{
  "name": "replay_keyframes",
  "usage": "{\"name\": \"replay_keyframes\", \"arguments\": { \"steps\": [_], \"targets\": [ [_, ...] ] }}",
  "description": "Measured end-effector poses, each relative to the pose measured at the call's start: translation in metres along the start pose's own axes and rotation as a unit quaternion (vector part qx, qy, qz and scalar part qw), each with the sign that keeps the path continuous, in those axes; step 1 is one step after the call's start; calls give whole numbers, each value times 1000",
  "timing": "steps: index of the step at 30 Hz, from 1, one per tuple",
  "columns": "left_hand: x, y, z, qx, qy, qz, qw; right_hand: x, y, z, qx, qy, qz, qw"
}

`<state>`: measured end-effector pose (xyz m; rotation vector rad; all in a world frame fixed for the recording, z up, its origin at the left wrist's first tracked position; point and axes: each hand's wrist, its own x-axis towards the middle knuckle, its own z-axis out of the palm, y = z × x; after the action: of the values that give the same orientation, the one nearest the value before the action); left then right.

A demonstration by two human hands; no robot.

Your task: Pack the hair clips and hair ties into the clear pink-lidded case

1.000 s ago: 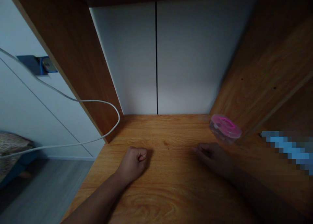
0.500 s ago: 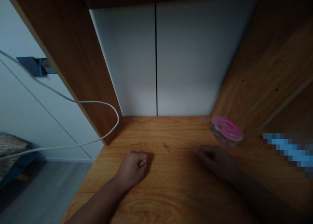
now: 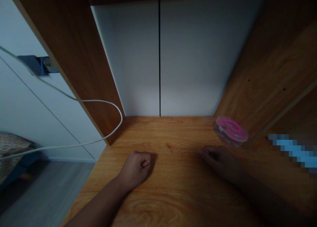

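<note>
My left hand rests on the wooden desktop, curled into a fist; nothing shows in the small hollow between thumb and fingers. Opposite it, my right hand also lies on the wood, with fingers folded in and the thumb pointing left. I see no object in it, though its inner side is dark. Just behind the right hand, and apart from it, stands a clear plastic container with a pink lid, close to the right side panel.
A white cable loops in front of the left wooden upright. White panels close off the back. A wall socket is at far left, above a patterned cloth. A blurred-out blue patch lies at right.
The whole view has shifted very slightly. Both hands keep their place and pose on the desktop, and the container stays where it was.
</note>
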<state>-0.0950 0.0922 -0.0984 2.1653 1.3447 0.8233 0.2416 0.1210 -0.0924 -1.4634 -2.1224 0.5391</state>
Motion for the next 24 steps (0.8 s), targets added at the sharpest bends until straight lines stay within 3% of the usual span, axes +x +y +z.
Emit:
{"name": "replay_keyframes", "arguments": {
  "steps": [21,24],
  "targets": [
    [0,0,0,3,-5,2,1000,1,-4,-2,7,18,-6,1000],
    [0,0,0,5,-7,1,1000,1,-4,-5,-22,70,-2,997]
  ]
}}
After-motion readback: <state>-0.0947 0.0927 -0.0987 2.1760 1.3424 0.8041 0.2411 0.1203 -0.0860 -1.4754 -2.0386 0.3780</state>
